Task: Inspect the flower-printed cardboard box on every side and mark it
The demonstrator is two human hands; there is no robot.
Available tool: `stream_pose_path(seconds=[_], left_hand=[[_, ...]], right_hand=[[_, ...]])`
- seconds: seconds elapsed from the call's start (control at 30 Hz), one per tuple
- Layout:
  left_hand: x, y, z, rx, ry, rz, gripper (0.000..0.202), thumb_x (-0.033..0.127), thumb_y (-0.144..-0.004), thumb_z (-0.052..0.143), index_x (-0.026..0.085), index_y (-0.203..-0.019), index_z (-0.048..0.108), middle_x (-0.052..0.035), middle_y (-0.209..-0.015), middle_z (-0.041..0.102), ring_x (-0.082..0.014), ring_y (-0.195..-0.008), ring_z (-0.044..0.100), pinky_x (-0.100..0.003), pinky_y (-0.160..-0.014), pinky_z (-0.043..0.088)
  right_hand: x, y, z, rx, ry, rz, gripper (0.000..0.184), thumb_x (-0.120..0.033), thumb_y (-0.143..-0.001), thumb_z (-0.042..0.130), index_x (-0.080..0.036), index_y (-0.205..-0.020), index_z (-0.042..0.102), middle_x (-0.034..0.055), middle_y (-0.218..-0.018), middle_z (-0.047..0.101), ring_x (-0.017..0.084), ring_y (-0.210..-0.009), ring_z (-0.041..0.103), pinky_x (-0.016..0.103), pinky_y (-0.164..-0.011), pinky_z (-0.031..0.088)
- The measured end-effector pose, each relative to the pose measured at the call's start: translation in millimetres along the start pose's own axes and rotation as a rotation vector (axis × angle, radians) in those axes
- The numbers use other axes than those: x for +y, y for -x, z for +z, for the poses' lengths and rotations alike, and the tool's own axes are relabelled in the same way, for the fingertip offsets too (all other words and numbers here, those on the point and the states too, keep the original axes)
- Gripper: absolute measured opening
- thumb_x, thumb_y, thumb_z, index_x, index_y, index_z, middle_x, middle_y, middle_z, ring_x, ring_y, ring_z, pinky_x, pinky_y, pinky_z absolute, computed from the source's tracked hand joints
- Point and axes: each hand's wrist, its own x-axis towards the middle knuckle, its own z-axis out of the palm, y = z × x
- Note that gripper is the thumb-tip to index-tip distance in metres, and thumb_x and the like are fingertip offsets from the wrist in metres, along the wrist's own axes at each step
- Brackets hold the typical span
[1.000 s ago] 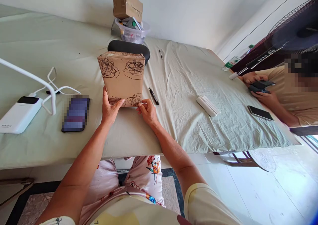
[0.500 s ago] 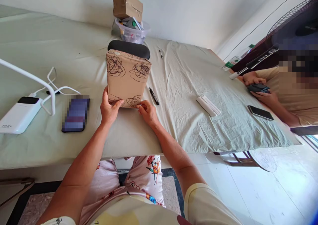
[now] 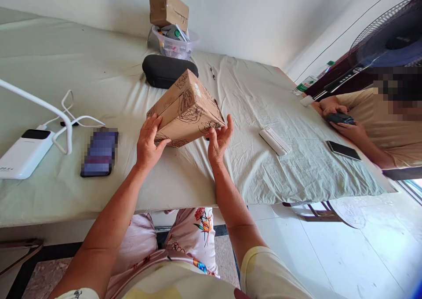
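Observation:
A cardboard box (image 3: 194,110) with black scribbles on its corners and faces is tilted between my hands, one corner pointing up and away. My left hand (image 3: 150,143) grips its near left side, thumb along the lower edge and fingers on the left face. At the right corner is my right hand (image 3: 220,138), its thumb against the near side and its fingers raised beside the corner. The black marker is almost wholly hidden behind the box and my right hand. Just beyond the box lies a black oblong case (image 3: 158,70).
On the left are a white power bank (image 3: 29,158) with a cable and a phone (image 3: 99,154). A small pen (image 3: 212,73), a white ridged object (image 3: 275,141) and another phone (image 3: 343,150) lie rightward. A plastic basket (image 3: 178,50) stands behind. Another person's hands (image 3: 349,129) hold a dark object.
The box has turned and tilted from a flat face toward me to corner-up. My right hand has moved right and up to its right corner, covering the marker.

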Motion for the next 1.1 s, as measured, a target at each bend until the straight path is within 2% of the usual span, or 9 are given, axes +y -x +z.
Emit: stream_pose_path(seconds=[0.17, 0.27, 0.4, 0.5, 0.7, 0.83, 0.93, 1.0, 1.1], left_hand=[[-2.6, -2.1, -2.6, 0.039, -0.038, 0.029, 0.07, 0.032, -0.084, 0.082, 0.025, -0.149, 0.058, -0.0153, -0.16, 0.057, -0.0353, -0.155, 0.048, -0.057, -0.133, 0.033], [-3.8, -3.4, -6.9, 0.155, -0.055, 0.042, 0.066, 0.034, -0.083, 0.085, 0.024, -0.144, 0.06, -0.0165, -0.158, 0.058, -0.0342, -0.153, 0.05, -0.053, -0.131, 0.037], [-5.1, -4.2, -12.9, 0.299, -0.027, -0.012, 0.074, 0.04, -0.084, 0.084, 0.023, -0.149, 0.053, -0.0193, -0.163, 0.049, -0.0326, -0.155, 0.048, -0.047, -0.123, 0.047], [-9.6, -5.9, -16.0, 0.356, 0.008, -0.095, 0.072, 0.04, -0.087, 0.079, 0.024, -0.151, 0.048, -0.0177, -0.164, 0.046, -0.0298, -0.157, 0.044, -0.046, -0.127, 0.043], [-20.8, -9.5, -16.9, 0.363, 0.045, -0.104, 0.064, 0.04, -0.09, 0.072, 0.021, -0.146, 0.047, -0.0162, -0.155, 0.051, -0.0279, -0.151, 0.05, -0.048, -0.131, 0.036], [-16.2, -9.3, -14.8, 0.355, 0.035, -0.132, 0.052, 0.04, -0.091, 0.071, 0.022, -0.135, 0.052, -0.015, -0.152, 0.053, -0.0278, -0.149, 0.051, -0.048, -0.129, 0.038], [-8.5, -7.9, -13.6, 0.342, 0.037, -0.106, 0.045, 0.041, -0.091, 0.071, 0.023, -0.129, 0.055, -0.0145, -0.151, 0.054, -0.0285, -0.147, 0.052, -0.047, -0.127, 0.041], [-3.7, -6.5, -12.8, 0.336, 0.028, -0.096, 0.044, 0.042, -0.09, 0.073, 0.023, -0.126, 0.057, -0.0144, -0.149, 0.054, -0.0294, -0.146, 0.051, -0.047, -0.127, 0.04], [1.4, -4.1, -11.1, 0.327, 0.022, -0.095, 0.044, 0.046, -0.087, 0.077, 0.024, -0.12, 0.057, -0.0151, -0.148, 0.053, -0.0309, -0.146, 0.05, -0.048, -0.128, 0.038]], right_hand=[[-3.3, -0.9, -3.0, -0.027, 0.025, 0.022, 0.062, -0.063, -0.104, 0.048, -0.033, -0.157, 0.041, 0.0099, -0.12, 0.065, 0.022, -0.097, 0.068, 0.036, -0.077, 0.065], [-3.7, 0.3, -0.2, -0.028, 0.032, 0.035, 0.057, -0.069, -0.1, 0.051, -0.033, -0.143, 0.05, 0.0063, -0.108, 0.066, 0.019, -0.092, 0.068, 0.031, -0.069, 0.062], [-4.8, 4.4, 7.6, -0.108, 0.032, 0.126, 0.056, -0.077, -0.096, 0.052, -0.028, -0.123, 0.052, 0.0033, -0.097, 0.069, 0.015, -0.077, 0.07, 0.026, -0.061, 0.055], [-7.5, 10.8, 14.6, -0.212, 0.022, 0.192, 0.058, -0.08, -0.091, 0.057, -0.027, -0.112, 0.051, 0.0015, -0.092, 0.072, 0.012, -0.067, 0.067, 0.026, -0.061, 0.053], [-12.8, 18.7, 15.2, -0.416, 0.238, 0.174, 0.047, -0.072, -0.093, 0.059, -0.027, -0.103, 0.056, -0.004, -0.073, 0.068, 0.013, -0.057, 0.057, 0.027, -0.061, 0.047], [-10.4, 15.8, 10.5, -0.456, 0.446, 0.1, 0.036, -0.061, -0.094, 0.063, -0.026, -0.087, 0.058, -0.0054, -0.061, 0.058, 0.013, -0.056, 0.048, 0.027, -0.059, 0.038], [-9.3, 13.2, 8.4, -0.467, 0.518, 0.087, 0.041, -0.062, -0.092, 0.067, -0.025, -0.076, 0.057, -0.0047, -0.059, 0.055, 0.012, -0.056, 0.045, 0.028, -0.059, 0.036], [-10.6, 11.5, 6.9, -0.384, 0.483, 0.069, 0.041, -0.065, -0.092, 0.067, -0.024, -0.085, 0.063, -0.0037, -0.064, 0.059, 0.013, -0.059, 0.049, 0.028, -0.062, 0.041], [-14.5, 9.0, 4.3, -0.19, 0.339, -0.008, 0.055, -0.067, -0.091, 0.068, -0.026, -0.128, 0.064, 0.0027, -0.096, 0.071, 0.015, -0.073, 0.061, 0.03, -0.069, 0.052]])
